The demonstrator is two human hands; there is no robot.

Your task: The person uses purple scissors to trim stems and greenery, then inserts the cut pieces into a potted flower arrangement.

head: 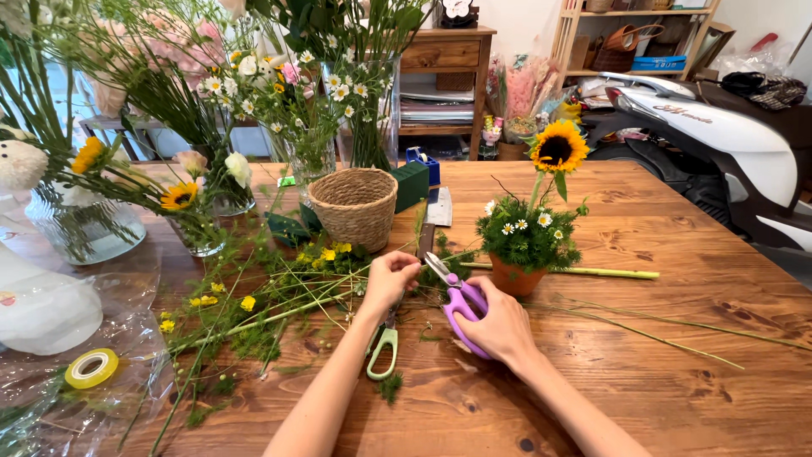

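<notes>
My right hand (499, 326) grips purple-handled scissors (457, 298), blades pointing up-left toward my left hand. My left hand (391, 275) pinches thin green stems with small yellow flowers (326, 254) that lie across the wooden table (660, 372). Just right of the scissors stands a small terracotta pot (514, 278) packed with greenery, small white daisies and one tall sunflower (558, 145). Green-handled scissors (385, 345) lie on the table under my left wrist.
A woven basket (353, 205) stands behind my left hand, with a dark green foam block (412, 182) beside it. Glass vases of flowers (211, 169) line the back left. A yellow tape roll (91, 368) lies on clear wrap at left. A cut stem (605, 272) lies right of the pot. A white scooter (719, 135) is parked at right.
</notes>
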